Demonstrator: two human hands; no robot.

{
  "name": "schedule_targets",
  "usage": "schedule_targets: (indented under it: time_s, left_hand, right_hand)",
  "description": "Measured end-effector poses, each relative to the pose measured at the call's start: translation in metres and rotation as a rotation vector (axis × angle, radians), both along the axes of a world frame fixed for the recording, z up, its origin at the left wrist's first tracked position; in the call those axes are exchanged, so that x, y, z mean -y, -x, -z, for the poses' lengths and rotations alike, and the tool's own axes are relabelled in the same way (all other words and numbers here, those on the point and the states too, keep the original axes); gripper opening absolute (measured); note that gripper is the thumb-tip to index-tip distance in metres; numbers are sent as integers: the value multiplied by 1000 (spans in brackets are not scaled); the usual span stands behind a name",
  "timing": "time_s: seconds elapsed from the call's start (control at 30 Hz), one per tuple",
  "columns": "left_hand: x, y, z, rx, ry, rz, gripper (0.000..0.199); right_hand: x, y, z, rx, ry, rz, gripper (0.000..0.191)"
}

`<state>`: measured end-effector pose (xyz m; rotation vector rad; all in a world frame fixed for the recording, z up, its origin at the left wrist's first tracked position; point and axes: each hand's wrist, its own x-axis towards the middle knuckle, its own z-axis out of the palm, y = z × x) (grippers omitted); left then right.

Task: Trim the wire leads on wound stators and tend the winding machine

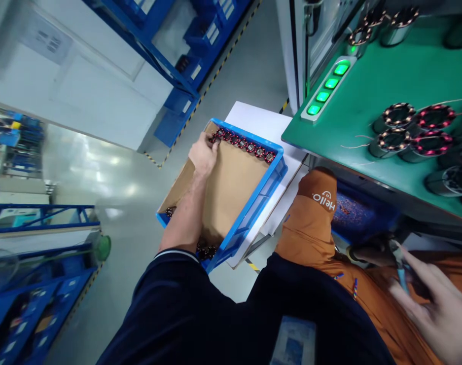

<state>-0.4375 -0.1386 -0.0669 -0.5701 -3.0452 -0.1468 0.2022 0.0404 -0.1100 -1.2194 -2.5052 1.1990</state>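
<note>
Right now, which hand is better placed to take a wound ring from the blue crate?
Probably the left hand: it is inside the blue crate, at one end of the row of wound rings. The right hand holds a blue-handled tool away from the crate.

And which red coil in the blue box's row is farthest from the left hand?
The red coil at the row's right end, by a corner of the blue box; the row's other coils lie nearer the left hand.

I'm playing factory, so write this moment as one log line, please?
left hand: at end of coil row, in blue bin | right hand: holding pliers
</note>
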Motion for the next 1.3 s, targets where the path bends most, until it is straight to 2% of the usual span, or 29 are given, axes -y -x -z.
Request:
schedule_targets:
  time_s: [0.07, 0.13, 0.17, 0.27, 0.33, 0.37, 0.43, 0.5, 0.57, 0.63, 0.7, 0.77, 0.87, 1.0, 1.13, 1.3]
  left_hand:
    - [-7, -13, -16, -9, -2, 11, 51]
    - [-23, -38, -38, -48, -103, 92, 59]
    - [-35, -56, -50, -63, -192, 184, 59]
    - [-80, -122, -84, -32, -402, 606, 50]
    - [-115, -171, -97, 12, -453, 871, 41]
    - [-132, -194, -98, 49, -456, 976, 40]
    - [-164, -230, -90, 106, -472, 1108, 37]
    - [-189, -249, -72, 144, -498, 1149, 32]
    - [-204, -256, -54, 168, -525, 1145, 27]
    - [-207, -258, -46, 185, -560, 1135, 22]
    - [-197, -267, -48, 209, -621, 1112, 17]
    - [-177, -289, -58, 277, -705, 1067, 11]
    - [-143, -334, -74, 451, -794, 1015, 3]
    - [-116, -376, -79, 563, -793, 1023, 11]
    - [-114, -388, -71, 522, -794, 1084, 15]
    - [-117, -391, -71, 424, -789, 1145, 16]
  right_hand:
    - [2, 6, -4, 9, -5, -37, 68]
    - [3, 15, -12, -15, 8, -61, 66]
    - [3, 20, -16, -25, 18, -66, 64]
    - [4, 36, -29, -18, 56, -63, 61]
    - [5, 44, -37, -10, 79, -68, 62]
    - [6, 46, -41, -11, 85, -72, 63]
    - [9, 46, -48, -23, 82, -80, 66]
    - [11, 40, -53, -43, 71, -75, 68]
    - [13, 31, -53, -66, 70, -56, 68]
    - [14, 20, -51, -84, 81, -26, 66]
    - [16, 12, -48, -95, 103, 6, 65]
    - [19, 6, -49, -115, 132, 31, 67]
    - [24, 6, -59, -185, 166, 74, 74]
    - [23, 12, -78, -309, 159, 118, 75]
    - [22, 16, -87, -345, 164, 150, 74]
    - [25, 14, -84, -385, 173, 151, 72]
